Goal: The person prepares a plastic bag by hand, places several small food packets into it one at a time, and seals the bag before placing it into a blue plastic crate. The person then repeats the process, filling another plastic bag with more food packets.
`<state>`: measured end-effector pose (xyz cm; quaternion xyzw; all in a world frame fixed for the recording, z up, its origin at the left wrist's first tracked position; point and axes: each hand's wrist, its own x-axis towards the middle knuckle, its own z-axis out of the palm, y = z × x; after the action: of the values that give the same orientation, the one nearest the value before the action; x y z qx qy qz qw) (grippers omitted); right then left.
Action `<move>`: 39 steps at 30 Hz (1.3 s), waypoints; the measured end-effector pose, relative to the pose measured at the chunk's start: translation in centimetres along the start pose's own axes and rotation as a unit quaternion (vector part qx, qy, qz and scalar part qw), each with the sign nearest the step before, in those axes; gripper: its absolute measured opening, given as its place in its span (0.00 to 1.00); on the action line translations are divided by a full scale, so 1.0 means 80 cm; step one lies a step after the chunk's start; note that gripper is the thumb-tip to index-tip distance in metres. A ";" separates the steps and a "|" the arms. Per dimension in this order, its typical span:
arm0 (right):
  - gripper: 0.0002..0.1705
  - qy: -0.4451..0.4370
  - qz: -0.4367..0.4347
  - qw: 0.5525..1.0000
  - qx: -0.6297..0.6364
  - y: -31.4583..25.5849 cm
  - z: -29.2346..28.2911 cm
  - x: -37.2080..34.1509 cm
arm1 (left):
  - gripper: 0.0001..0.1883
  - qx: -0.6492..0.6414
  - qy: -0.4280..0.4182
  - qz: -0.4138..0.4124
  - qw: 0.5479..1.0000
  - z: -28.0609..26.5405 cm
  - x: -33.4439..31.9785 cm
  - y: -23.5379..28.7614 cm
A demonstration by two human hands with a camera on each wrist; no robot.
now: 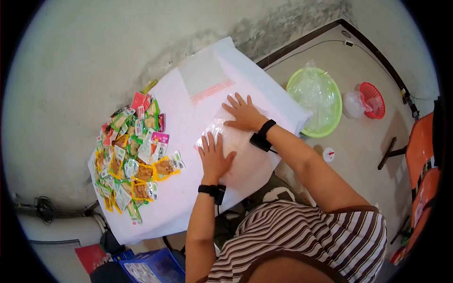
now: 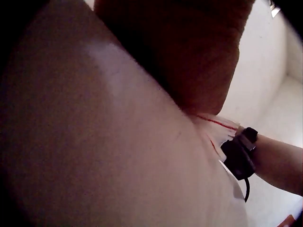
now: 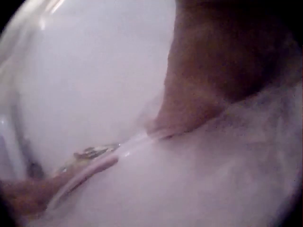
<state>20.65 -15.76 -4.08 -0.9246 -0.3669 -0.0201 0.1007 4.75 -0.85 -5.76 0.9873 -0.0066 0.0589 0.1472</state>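
On the white-covered table (image 1: 186, 207), a clear plastic bag (image 1: 250, 155) lies spread flat, its near end reaching the table edge. My left hand (image 1: 214, 160) rests on the bag's left side with its fingers spread. Farther up and to the right, my right hand (image 1: 245, 114) presses on the same bag, fingers also fanned out. In the left wrist view the underside of the left hand (image 2: 189, 52) looks dark, close over the sheet. The right wrist view has the right hand (image 3: 213, 66) against cloudy plastic, its fingertips hidden.
A heap of packaged snacks (image 1: 125, 155) covers the table's left side. Beyond my hands lies another clear bag (image 1: 200, 73) with a pinkish-red strip. On the floor to the right stand a green basin (image 1: 337, 104) holding clear plastic and a red basket (image 1: 377, 96). A blue crate (image 1: 160, 264) is below the table.
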 end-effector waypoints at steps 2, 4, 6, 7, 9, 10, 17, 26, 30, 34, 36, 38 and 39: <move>0.41 -0.008 0.003 1.000 0.007 0.000 -0.001 0.000 | 0.41 -0.004 -0.004 0.000 1.000 -0.003 0.002 0.001; 0.41 0.000 0.004 1.000 0.015 0.003 0.012 0.003 | 0.40 -0.006 -0.011 -0.006 1.000 -0.002 -0.003 -0.005; 0.40 -0.055 0.026 0.992 0.106 0.019 0.014 0.019 | 0.39 -0.032 0.007 0.006 0.999 -0.001 -0.002 -0.014; 0.40 -0.061 0.023 0.992 0.107 0.020 0.007 0.017 | 0.35 -0.049 0.065 0.002 0.997 -0.004 -0.005 -0.018; 0.33 0.040 0.040 0.979 0.197 0.023 -0.017 0.016 | 0.32 -0.087 0.103 0.032 0.990 -0.023 -0.024 -0.029; 0.33 0.036 0.037 0.979 0.198 0.016 -0.030 0.008 | 0.29 -0.126 0.140 0.066 0.980 -0.031 -0.034 -0.028; 0.23 0.029 -0.116 0.991 0.055 -0.014 -0.038 -0.069 | 0.22 -0.146 0.127 0.121 0.974 -0.035 -0.072 0.013; 0.12 0.039 -0.209 0.972 0.103 -0.033 -0.001 -0.116 | 0.22 -0.134 0.174 0.098 0.971 -0.019 -0.059 0.039; 0.10 0.071 -0.190 0.969 0.140 -0.040 -0.002 -0.113 | 0.16 -0.103 0.221 0.102 0.965 -0.017 -0.059 0.040; 0.09 0.086 -0.187 0.965 0.164 -0.040 0.000 -0.109 | 0.11 -0.093 0.257 0.123 0.954 -0.015 -0.052 0.037; 0.09 0.090 -0.195 0.965 0.151 -0.038 0.001 -0.108 | 0.10 -0.095 0.267 0.132 0.950 -0.019 -0.052 0.034; 0.09 0.093 -0.201 0.965 0.139 -0.034 0.001 -0.108 | 0.09 -0.099 0.276 0.141 0.946 -0.024 -0.054 0.028; 0.11 0.069 -0.213 0.968 0.111 -0.030 -0.001 -0.109 | 0.08 -0.097 0.276 0.152 0.944 -0.025 -0.056 0.024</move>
<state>12.66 -19.94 -4.55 -0.8047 -0.5472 -0.0645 0.2212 -0.02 -2.09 -3.81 0.9006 -0.1213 0.3499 0.2274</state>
